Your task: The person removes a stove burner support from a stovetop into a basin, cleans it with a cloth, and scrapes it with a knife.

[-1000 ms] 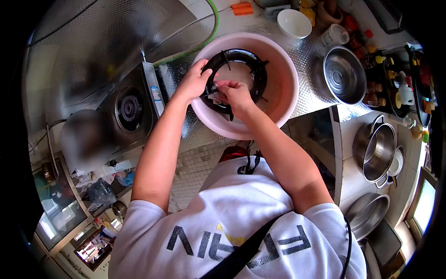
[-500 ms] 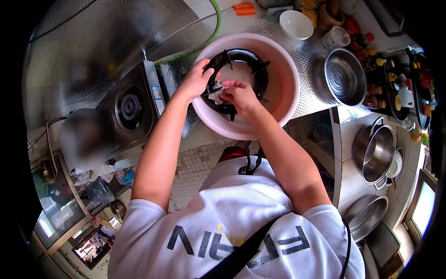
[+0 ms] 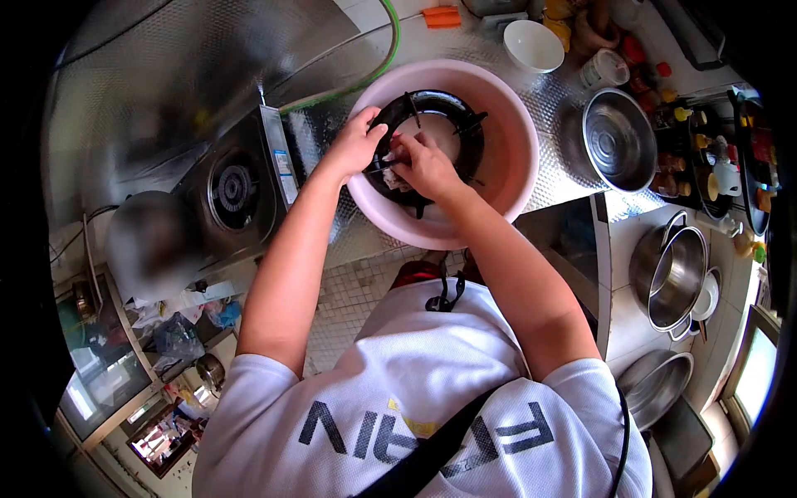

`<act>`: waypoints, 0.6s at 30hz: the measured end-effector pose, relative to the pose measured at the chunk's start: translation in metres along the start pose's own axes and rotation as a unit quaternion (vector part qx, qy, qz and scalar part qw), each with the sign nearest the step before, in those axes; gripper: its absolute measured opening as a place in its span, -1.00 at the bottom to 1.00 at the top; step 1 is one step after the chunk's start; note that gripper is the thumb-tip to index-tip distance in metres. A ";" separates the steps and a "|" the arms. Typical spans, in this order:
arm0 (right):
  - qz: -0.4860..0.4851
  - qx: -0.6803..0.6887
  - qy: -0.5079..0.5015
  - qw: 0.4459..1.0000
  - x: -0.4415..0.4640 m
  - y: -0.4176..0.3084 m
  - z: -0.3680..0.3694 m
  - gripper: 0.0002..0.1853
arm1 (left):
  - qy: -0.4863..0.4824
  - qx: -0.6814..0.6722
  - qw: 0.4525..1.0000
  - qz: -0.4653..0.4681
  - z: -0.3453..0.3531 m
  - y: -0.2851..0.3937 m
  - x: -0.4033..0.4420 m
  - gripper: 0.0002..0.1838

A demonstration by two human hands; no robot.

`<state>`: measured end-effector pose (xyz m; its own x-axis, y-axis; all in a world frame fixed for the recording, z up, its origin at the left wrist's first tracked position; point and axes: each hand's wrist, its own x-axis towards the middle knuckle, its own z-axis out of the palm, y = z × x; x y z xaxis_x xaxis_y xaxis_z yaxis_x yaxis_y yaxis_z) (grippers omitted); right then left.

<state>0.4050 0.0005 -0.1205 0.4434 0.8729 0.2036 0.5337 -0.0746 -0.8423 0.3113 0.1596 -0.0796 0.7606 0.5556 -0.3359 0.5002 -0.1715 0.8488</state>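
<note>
A round black stove pot stand with short prongs sits tilted inside a pink basin. My left hand is closed round its left rim, thumb on top. Over the lower left part of the ring is my right hand, its fingers bent and pinching a crumpled greyish cloth against the black surface. Most of the cloth is hidden under those fingers. Cloudy liquid seems to lie in the basin's bottom.
Left of the basin is a gas burner. A white bowl and a steel basin stand on the metallic counter to the right, near several bottles and jars. A green hose curves behind. Steel pots sit lower right.
My right hand has shifted slightly left and up along the ring, now covering more of the cloth. My left hand keeps its hold on the rim.
</note>
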 end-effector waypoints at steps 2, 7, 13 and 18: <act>0.035 -0.009 -0.073 0.997 0.003 0.006 -0.003 -0.61 | -0.019 -0.073 0.997 -0.033 0.001 0.019 -0.007 -0.76; 0.020 -0.027 -0.071 0.997 0.002 0.004 -0.004 -0.63 | -0.031 -0.120 0.990 -0.059 0.002 0.027 -0.011 -0.77; 0.007 -0.022 0.050 0.998 -0.004 -0.009 0.009 -0.71 | -0.033 -0.091 0.994 -0.051 -0.003 0.023 -0.005 -0.81; -0.030 0.076 0.038 0.996 0.002 -0.001 0.014 -0.74 | -0.009 -0.076 0.995 -0.058 -0.003 0.022 -0.004 -0.82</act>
<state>0.3952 0.0090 -0.1262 0.4700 0.8345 0.2875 0.4473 0.0555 -0.8926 0.3185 0.1561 -0.0581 0.7088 0.5500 -0.4417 0.5180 0.0192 0.8552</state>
